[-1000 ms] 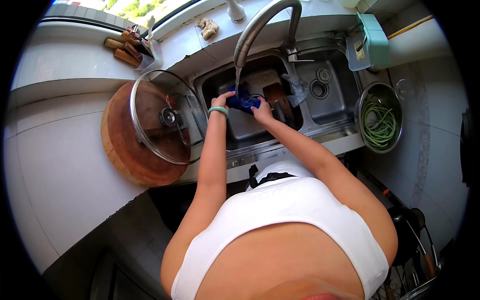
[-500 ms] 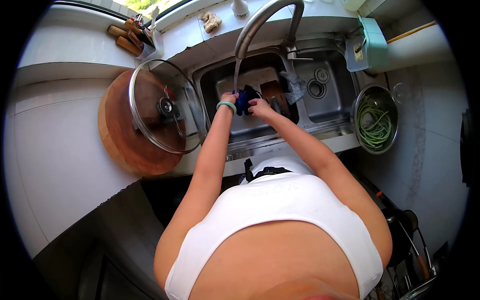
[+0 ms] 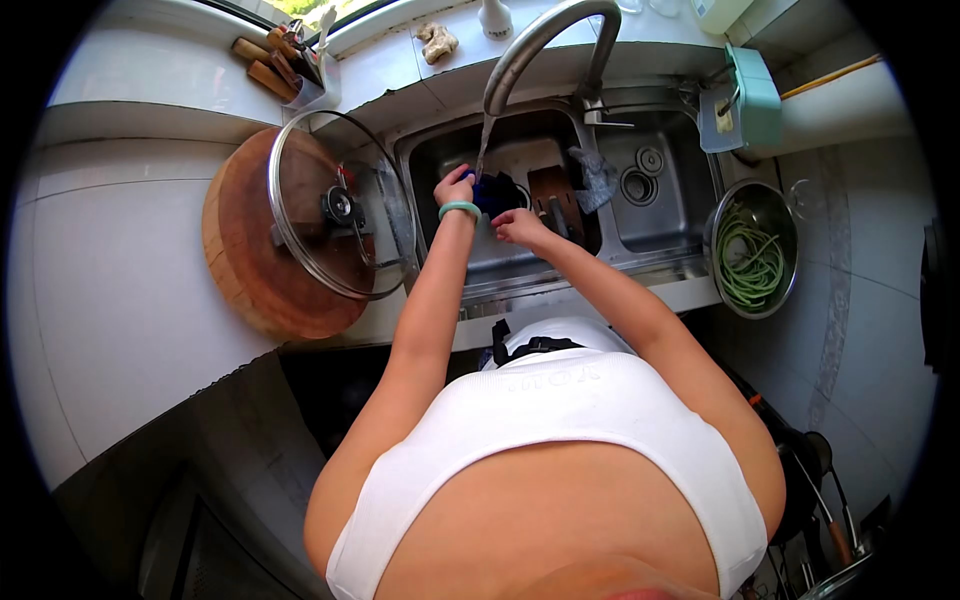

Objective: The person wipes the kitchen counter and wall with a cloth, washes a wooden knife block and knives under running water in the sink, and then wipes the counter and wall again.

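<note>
In the left sink basin, my left hand, with a green bangle at its wrist, is closed on a dark blue bundle that looks like soft cloth or plastic. Water from the curved faucet runs down beside these fingers. Just below and to the right of the bundle is my right hand, its fingers bent together; whatever they pinch, if anything, is too small to make out. A brown board-like piece lies to the right of the bundle, near a crumpled clear plastic bag.
A glass lid leans over a round wooden chopping block on the left. At right, a metal bowl of green beans sits beside the right basin. Ginger and a knife holder stand behind.
My right hand has drawn slightly down and left, away from the dark blue bundle. The bundle shows darker and partly spread in the basin. The whole view has shifted a little.
</note>
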Action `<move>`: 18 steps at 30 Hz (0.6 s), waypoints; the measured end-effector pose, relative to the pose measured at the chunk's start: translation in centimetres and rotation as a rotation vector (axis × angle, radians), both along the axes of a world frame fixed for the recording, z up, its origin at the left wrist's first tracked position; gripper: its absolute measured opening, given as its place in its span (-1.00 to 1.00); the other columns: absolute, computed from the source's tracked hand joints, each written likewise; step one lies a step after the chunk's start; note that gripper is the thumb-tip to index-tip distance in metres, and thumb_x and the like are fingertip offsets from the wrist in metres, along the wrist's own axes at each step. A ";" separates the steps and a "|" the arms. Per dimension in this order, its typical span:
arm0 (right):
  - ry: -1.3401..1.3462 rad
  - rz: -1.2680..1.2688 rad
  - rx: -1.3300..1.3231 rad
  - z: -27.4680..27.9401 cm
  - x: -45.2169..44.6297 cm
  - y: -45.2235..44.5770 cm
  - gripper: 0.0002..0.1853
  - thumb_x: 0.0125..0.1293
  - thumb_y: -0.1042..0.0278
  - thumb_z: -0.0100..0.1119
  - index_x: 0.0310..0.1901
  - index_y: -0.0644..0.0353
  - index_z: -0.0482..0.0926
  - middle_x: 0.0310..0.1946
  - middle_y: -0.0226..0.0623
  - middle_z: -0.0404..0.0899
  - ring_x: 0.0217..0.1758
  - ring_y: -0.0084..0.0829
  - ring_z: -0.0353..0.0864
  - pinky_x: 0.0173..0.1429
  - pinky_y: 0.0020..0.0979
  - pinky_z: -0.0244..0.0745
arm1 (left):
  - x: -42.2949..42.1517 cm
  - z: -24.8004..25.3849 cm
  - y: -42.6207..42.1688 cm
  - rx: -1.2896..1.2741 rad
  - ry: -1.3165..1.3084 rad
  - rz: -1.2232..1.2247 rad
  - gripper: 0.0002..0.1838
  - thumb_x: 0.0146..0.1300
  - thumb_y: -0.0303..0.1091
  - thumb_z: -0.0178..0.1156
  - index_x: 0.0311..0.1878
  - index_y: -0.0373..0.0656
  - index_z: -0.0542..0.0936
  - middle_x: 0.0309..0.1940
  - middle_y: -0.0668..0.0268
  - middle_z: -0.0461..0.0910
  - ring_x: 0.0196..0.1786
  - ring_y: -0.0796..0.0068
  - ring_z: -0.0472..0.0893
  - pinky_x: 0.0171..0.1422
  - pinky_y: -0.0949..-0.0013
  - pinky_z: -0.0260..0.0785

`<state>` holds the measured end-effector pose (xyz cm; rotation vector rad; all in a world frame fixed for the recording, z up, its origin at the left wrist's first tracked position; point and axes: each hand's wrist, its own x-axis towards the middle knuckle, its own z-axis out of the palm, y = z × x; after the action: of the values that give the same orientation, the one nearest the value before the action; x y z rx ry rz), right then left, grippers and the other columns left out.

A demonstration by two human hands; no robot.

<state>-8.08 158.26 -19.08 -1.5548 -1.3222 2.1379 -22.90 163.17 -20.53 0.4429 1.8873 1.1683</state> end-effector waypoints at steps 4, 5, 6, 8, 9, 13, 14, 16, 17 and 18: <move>0.004 -0.021 -0.025 0.4 0.0 0.1 -0.79 0.25 0.50 0.05 -0.08 0.29 0.53 -0.31 -0.31 0.58 -0.28 -0.53 0.57 -0.16 -0.49 0.51 | -0.1 -0.6 0.3 0.065 -0.102 0.063 -0.67 0.02 -0.71 0.16 -0.11 -0.26 0.63 -0.35 0.25 0.64 -0.31 0.45 0.61 -0.22 0.45 0.46; 0.004 -0.021 -0.026 0.3 -0.1 0.1 -0.79 0.25 0.50 0.05 -0.08 0.29 0.53 -0.31 -0.31 0.58 -0.28 -0.53 0.57 -0.16 -0.49 0.51 | -0.1 -0.5 0.1 0.070 -0.144 0.055 -0.66 0.01 -0.71 0.16 -0.09 -0.26 0.61 -0.36 0.24 0.63 -0.33 0.43 0.61 -0.26 0.44 0.46; 0.025 -0.045 -0.041 0.1 -0.2 0.0 -0.78 0.28 0.44 0.04 -0.08 0.30 0.53 -0.30 -0.29 0.58 -0.26 -0.52 0.58 -0.13 -0.48 0.51 | 0.1 0.2 -0.1 0.076 -0.185 0.046 -0.64 -0.01 -0.71 0.15 -0.08 -0.27 0.59 -0.37 0.23 0.63 -0.36 0.42 0.61 -0.29 0.44 0.46; 0.045 -0.070 -0.056 -0.4 -0.3 0.1 -0.77 0.31 0.39 0.03 -0.07 0.31 0.52 -0.28 -0.27 0.58 -0.24 -0.50 0.59 -0.11 -0.47 0.51 | 0.8 2.2 -0.5 0.059 -0.216 0.075 -0.64 -0.05 -0.64 0.23 -0.10 -0.22 0.62 -0.36 0.25 0.62 -0.39 0.48 0.58 -0.36 0.47 0.41; 0.118 -0.167 -0.145 -0.7 -0.4 0.1 -0.70 0.33 0.29 0.03 -0.03 0.33 0.48 -0.22 -0.22 0.57 -0.19 -0.45 0.59 -0.08 -0.45 0.51 | 1.1 3.3 -0.8 0.043 -0.245 0.105 -0.63 -0.09 -0.56 0.31 -0.11 -0.16 0.64 -0.36 0.28 0.61 -0.42 0.54 0.55 -0.42 0.49 0.35; 0.292 -0.483 -0.380 -0.9 -1.1 0.6 -0.53 0.33 0.02 0.03 0.04 0.30 0.43 -0.11 -0.21 0.53 -0.10 -0.34 0.57 -0.02 -0.32 0.49 | 2.0 6.4 -1.8 0.117 -0.235 0.125 -0.60 -0.08 -0.70 0.15 -0.08 -0.29 0.55 -0.36 0.21 0.60 -0.40 0.44 0.56 -0.31 0.43 0.47; 0.291 -0.486 -0.383 -1.0 -1.5 0.8 -0.53 0.33 0.02 0.03 0.04 0.30 0.43 -0.11 -0.21 0.53 -0.10 -0.34 0.57 -0.02 -0.32 0.49 | 1.8 6.9 -2.0 0.143 -0.255 0.146 -0.61 -0.09 -0.70 0.14 -0.09 -0.29 0.54 -0.39 0.23 0.58 -0.39 0.44 0.56 -0.31 0.42 0.48; 0.334 -0.685 -0.451 -0.4 -2.4 1.4 -0.44 0.27 -0.11 0.07 0.06 0.26 0.39 -0.01 -0.17 0.48 0.11 -0.23 0.43 0.19 -0.18 0.33 | 1.9 7.8 -2.5 0.231 -0.283 0.182 -0.64 -0.14 -0.67 0.16 -0.17 -0.22 0.55 -0.50 0.38 0.50 -0.48 0.58 0.50 -0.48 0.55 0.33; 0.335 -0.689 -0.452 0.0 -2.9 2.1 -0.44 0.27 -0.11 0.07 0.06 0.26 0.39 -0.01 -0.17 0.48 0.11 -0.23 0.43 0.19 -0.18 0.33 | 1.9 8.2 -2.7 0.230 -0.282 0.179 -0.64 -0.14 -0.67 0.16 -0.17 -0.22 0.55 -0.50 0.38 0.50 -0.48 0.58 0.50 -0.48 0.55 0.33; 0.339 -0.763 -0.572 0.3 -3.5 2.9 -0.43 0.23 -0.14 0.10 0.02 0.24 0.41 0.00 -0.18 0.47 0.16 -0.19 0.37 0.26 -0.10 0.23 | 1.8 8.6 -2.9 0.252 -0.277 0.159 -0.63 -0.12 -0.69 0.14 -0.14 -0.25 0.53 -0.48 0.35 0.50 -0.45 0.53 0.51 -0.39 0.50 0.40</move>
<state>-11.54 161.17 -18.76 -1.4242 0.0385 2.1613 -21.10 160.26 -11.91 0.2530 1.5651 1.5010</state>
